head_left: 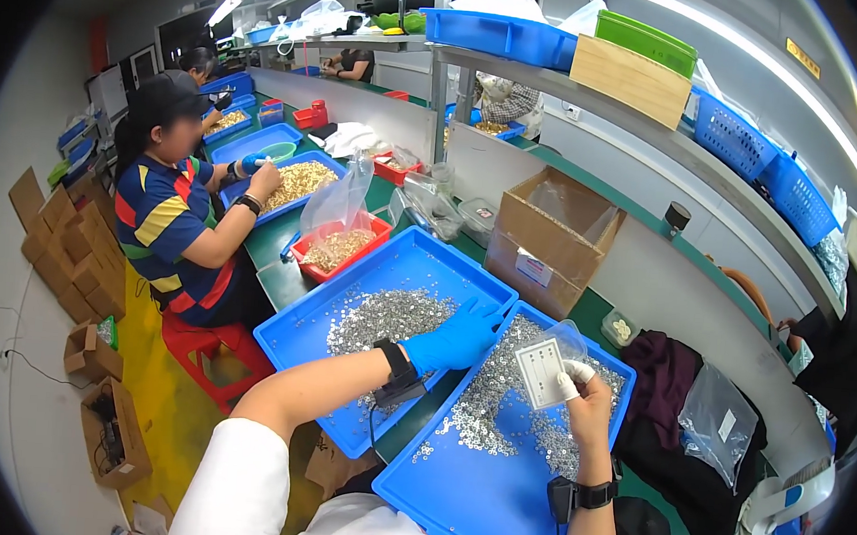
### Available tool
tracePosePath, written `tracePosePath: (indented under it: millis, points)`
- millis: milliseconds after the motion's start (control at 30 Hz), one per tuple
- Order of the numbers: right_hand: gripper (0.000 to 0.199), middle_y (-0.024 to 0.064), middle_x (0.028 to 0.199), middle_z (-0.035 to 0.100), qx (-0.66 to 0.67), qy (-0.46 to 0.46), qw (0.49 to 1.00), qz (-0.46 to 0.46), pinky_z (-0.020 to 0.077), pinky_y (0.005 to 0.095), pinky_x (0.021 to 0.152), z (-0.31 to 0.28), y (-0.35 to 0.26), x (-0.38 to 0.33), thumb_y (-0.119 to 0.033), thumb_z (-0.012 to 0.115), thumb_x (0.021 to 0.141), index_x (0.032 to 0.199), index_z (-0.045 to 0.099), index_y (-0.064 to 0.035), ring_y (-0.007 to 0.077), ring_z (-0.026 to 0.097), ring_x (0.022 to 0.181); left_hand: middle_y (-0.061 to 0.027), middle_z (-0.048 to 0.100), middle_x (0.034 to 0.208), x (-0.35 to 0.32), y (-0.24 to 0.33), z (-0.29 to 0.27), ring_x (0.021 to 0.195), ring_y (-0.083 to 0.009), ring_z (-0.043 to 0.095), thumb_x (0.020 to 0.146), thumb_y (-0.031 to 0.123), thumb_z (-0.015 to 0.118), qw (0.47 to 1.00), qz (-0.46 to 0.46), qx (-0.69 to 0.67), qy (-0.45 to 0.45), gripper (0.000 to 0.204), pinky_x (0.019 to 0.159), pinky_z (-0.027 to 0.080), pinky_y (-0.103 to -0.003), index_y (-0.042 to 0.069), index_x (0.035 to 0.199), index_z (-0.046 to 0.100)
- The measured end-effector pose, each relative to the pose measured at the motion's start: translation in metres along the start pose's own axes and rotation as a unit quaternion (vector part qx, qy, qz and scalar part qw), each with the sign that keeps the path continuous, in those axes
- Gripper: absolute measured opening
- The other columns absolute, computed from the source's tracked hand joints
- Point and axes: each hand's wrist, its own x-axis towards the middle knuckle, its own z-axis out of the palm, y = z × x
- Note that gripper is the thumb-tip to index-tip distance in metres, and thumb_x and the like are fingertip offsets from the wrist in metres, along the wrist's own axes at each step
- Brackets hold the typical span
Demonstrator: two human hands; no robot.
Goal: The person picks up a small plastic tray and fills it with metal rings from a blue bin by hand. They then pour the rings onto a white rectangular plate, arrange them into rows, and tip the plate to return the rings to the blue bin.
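My left hand (458,336) wears a blue glove and reaches over the meeting rims of two blue trays, its fingers stretched out. Small silvery metal pieces (385,319) are heaped in the left blue tray (289,342). More of them lie spread through the right blue tray (462,503), some like little rings. Above that tray, my right hand (588,398), with white covers on its fingertips, pinches a white card (540,373) with small dark marks. Clear plastic (571,339) shows just behind the card.
A cardboard box (555,237) stands beyond the trays. A red tray (376,229) of gold-coloured pieces sits at the far left. Dark cloth (669,384) and a clear bag (721,422) lie at right. A co-worker (180,191) sits at left; a shelf (648,119) with baskets runs above.
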Motion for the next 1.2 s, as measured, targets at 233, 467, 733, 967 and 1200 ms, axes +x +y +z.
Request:
tracePosePath:
  millis: [233,467,733,967,1200]
  points:
    - [0.020,0.0023,0.086,0.062,0.029,0.008,1.000,-0.004,0.0461,0.0216,0.068,-0.002,0.006,-0.001,-0.005,0.061,0.081,0.099,0.060,0.0027,0.0074,0.057,0.076,-0.0179,0.033,0.134,-0.015,-0.004,0.010,0.128,-0.0371,0.024,0.072,0.012,0.056,0.999,0.000,0.026,-0.034,0.012,0.102,0.016,-0.059,0.005,0.075,0.065]
    - [0.021,0.0029,0.087,0.062,0.046,0.007,0.999,0.008,0.0465,0.0221,0.070,-0.004,0.010,-0.003,-0.006,0.062,0.080,0.099,0.060,0.0025,0.0081,0.057,0.078,-0.0180,0.024,0.139,-0.008,0.005,0.004,0.129,-0.0380,0.023,0.074,0.010,0.055,0.994,0.008,0.078,-0.072,0.014,0.101,0.015,-0.061,0.004,0.082,0.064]
    - [0.020,0.0029,0.087,0.062,0.038,-0.001,0.999,0.010,0.0467,0.0226,0.071,-0.003,0.011,-0.005,-0.006,0.062,0.080,0.098,0.060,0.0024,0.0086,0.058,0.078,-0.0155,0.022,0.141,-0.009,0.007,0.012,0.128,-0.0370,0.025,0.074,0.010,0.054,0.994,-0.038,0.070,-0.071,0.023,0.101,0.016,-0.060,0.006,0.095,0.063]
    - [0.021,0.0032,0.087,0.062,0.043,-0.010,0.999,0.016,0.0471,0.0232,0.071,-0.003,0.013,-0.004,-0.006,0.062,0.080,0.099,0.060,0.0023,0.0087,0.058,0.078,-0.0133,0.022,0.141,-0.010,0.010,0.009,0.127,-0.0367,0.026,0.074,0.009,0.055,0.998,-0.053,0.009,-0.024,0.019,0.102,0.016,-0.059,0.005,0.089,0.065]
    - [0.022,0.0029,0.087,0.062,0.043,-0.015,0.998,0.032,0.0470,0.0225,0.070,-0.002,0.007,-0.005,-0.006,0.062,0.080,0.100,0.060,0.0024,0.0081,0.057,0.078,-0.0135,0.028,0.138,-0.010,0.005,0.016,0.124,-0.0369,0.030,0.073,0.009,0.055,0.997,-0.057,0.043,-0.022,0.013,0.102,0.018,-0.057,0.006,0.081,0.066]
